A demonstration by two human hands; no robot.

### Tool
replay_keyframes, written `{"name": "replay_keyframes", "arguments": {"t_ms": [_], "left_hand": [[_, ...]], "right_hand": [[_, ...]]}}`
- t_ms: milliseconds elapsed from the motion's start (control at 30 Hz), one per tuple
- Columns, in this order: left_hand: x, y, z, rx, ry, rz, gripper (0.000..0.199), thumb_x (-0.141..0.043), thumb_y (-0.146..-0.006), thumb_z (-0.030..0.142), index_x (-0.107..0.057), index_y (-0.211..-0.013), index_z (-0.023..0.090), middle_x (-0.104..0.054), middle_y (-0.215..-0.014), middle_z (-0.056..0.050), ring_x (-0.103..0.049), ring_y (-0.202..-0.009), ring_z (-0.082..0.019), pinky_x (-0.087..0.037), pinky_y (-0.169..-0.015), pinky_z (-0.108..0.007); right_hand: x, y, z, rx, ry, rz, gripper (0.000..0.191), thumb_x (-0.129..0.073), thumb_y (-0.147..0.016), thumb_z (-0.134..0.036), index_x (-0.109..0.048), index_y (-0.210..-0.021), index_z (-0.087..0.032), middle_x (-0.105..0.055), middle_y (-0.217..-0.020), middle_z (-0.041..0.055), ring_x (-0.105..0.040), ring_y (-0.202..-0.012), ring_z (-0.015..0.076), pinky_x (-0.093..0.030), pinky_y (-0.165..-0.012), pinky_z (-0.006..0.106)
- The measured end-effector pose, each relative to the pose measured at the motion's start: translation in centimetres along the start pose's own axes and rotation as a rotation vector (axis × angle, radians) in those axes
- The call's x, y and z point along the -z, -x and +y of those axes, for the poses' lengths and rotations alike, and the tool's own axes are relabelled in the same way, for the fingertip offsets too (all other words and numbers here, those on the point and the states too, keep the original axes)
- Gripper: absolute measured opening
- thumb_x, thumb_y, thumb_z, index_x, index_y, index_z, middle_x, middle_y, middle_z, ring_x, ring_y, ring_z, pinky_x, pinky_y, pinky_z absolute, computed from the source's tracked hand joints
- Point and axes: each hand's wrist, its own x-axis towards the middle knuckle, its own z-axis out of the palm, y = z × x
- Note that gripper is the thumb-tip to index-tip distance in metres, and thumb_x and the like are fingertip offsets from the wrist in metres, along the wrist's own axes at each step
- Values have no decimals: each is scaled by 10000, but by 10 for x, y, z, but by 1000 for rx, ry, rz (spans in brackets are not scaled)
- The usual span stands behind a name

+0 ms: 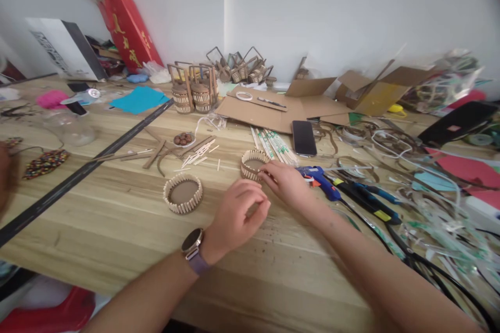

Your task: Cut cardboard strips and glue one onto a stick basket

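A small round basket point(250, 164), its wall made of short upright wooden sticks, stands on the table in front of me. My right hand point(288, 183) has its fingertips closed at the right side of that basket's rim. Just left of it, my left hand point(237, 214) is curled, thumb and forefinger brought together; anything between them is too small to make out. A second round stick basket point(183, 194) with a brown base sits to the left. Behind it lie loose short sticks point(200, 154). Beside my right hand rests a blue glue gun point(321, 181).
A phone point(303, 138), paper-wrapped sticks point(274, 144) and flattened cardboard point(258, 109) lie behind. Finished handled baskets point(194, 94) stand farther back. Cables, tools and plastic strips point(441, 234) clutter the right. Another person's hand point(4, 171) is at the left edge, near a beaded piece point(47, 163).
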Motion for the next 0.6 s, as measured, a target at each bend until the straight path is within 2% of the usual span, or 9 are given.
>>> {"name": "replay_keyframes", "arguments": {"t_ms": [100,200,300,400,533,600], "left_hand": [[-5,3,0,-81,-32,-70,210,-534,-936,169,-554,-728,189,-682,-756,-31,-637,-908,-201,-519,-848,-355],[-7,5,-1,-145,-78,-115,262,-516,-941,178,-532,-680,191,-667,-695,-24,-639,-898,-210,-522,-844,-359],[-6,6,0,-185,-110,-102,291,-493,-945,175,-516,-656,191,-642,-660,-21,-641,-880,-207,-522,-838,-367],[-3,5,2,-184,-121,-66,284,-492,-944,170,-514,-663,197,-634,-656,-17,-642,-878,-203,-522,-853,-381],[3,2,6,-166,-75,-6,205,-518,-931,140,-549,-737,197,-649,-701,-21,-629,-854,-195,-526,-849,-380],[6,1,11,-129,-36,42,133,-518,-933,121,-589,-848,196,-667,-790,-34,-625,-877,-190,-524,-854,-370]], "right_hand": [[-16,-22,7,-27,52,10,172,-531,-967,-253,-665,-904,-168,-685,-909,59,-641,-837,185,-511,-761,346],[-30,-34,13,-32,56,19,149,-573,-956,-275,-658,-1008,-163,-689,-997,41,-656,-871,169,-538,-794,369],[-31,-34,16,-25,31,72,229,-553,-937,-215,-650,-1143,-199,-665,-1187,98,-664,-993,212,-548,-837,387],[-11,-26,14,-27,0,181,282,-504,-924,-204,-657,-1161,-215,-636,-1250,131,-652,-1063,250,-545,-873,409],[42,-7,-3,-29,-52,342,206,-497,-938,-257,-680,-1029,-229,-704,-1055,87,-667,-990,235,-555,-831,386],[69,5,-15,-56,-77,439,203,-477,-971,-291,-665,-1035,-246,-714,-997,60,-674,-912,209,-557,-797,372]]}}
